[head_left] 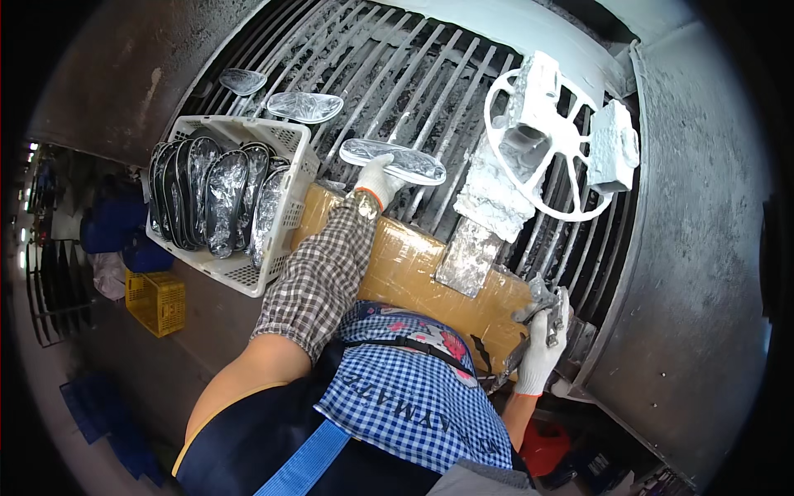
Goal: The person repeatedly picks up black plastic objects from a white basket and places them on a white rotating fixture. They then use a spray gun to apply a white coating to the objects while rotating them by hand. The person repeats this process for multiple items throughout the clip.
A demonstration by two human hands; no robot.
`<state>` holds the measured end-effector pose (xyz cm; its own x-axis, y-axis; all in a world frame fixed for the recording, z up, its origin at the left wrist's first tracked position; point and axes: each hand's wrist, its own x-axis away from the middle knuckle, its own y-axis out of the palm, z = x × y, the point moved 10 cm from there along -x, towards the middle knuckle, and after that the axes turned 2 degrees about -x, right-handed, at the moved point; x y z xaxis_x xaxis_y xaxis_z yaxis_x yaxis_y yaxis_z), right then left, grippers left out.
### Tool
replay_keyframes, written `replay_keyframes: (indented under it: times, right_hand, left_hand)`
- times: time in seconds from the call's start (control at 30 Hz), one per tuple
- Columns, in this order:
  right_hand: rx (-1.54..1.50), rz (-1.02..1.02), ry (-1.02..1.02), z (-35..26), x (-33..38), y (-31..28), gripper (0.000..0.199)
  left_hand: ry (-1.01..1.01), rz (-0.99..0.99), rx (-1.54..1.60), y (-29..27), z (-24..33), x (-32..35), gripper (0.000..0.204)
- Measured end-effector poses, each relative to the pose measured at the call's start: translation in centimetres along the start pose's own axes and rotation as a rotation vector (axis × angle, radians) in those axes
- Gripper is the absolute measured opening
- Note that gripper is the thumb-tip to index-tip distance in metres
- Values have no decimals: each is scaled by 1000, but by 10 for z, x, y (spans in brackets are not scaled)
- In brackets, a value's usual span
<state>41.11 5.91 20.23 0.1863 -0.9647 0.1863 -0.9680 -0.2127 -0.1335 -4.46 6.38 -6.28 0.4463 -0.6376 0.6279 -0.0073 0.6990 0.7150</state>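
Observation:
My left hand [379, 180], in a white glove, grips the near edge of a long oval, sole-shaped piece [413, 164] with a shiny, film-like surface. The piece lies or is held just over the metal bars [397, 87]; contact is hard to tell. Two similar pieces, a middle one [305, 107] and a smaller-looking one [242, 81], rest farther left on the bars. At the right, my gloved right hand [542, 351] is closed round a grey metal tool [556, 318] that looks like a spray gun. Its lower part is hidden by the hand.
A white plastic crate [285, 136] of upright sole-shaped pieces [223, 194] stands left. Tape-covered cardboard [405, 256] lines the near edge. A white-coated spoked wheel [571, 136] and coated blocks [612, 149] stand right, beside a metal side wall [695, 207]. A yellow basket [155, 302] sits lower left.

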Motion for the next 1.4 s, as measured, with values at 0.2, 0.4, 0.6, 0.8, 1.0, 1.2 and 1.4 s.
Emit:
replay_keyframes:
  times: [0.2, 0.4, 0.6, 0.8, 1.0, 1.2, 1.4]
  right_hand:
    - [10, 2, -22, -7, -9, 25, 60]
    - [16, -27, -10, 6, -11, 31, 59]
    - [122, -90, 15, 12, -18, 35, 58]
    - [69, -112, -48, 15, -19, 40, 59]
    - [103, -163, -101, 21, -28, 38, 58]
    - [90, -160, -118, 16, -27, 41, 57]
    - [88, -153, -117, 10, -26, 41, 57]
  left_hand:
    - [54, -221, 7, 66, 36, -34, 48]
    - [-19, 73, -539, 7, 0, 4, 46]
    - [-102, -135, -648, 18, 0, 131, 41]
    - [96, -226, -731, 53, 83, 233, 45]
    - [462, -19, -867, 17, 202, 284, 34]
    - [941, 707, -1172, -62, 341, 323, 49]
    - [1038, 1221, -1783, -48, 409, 351, 82]
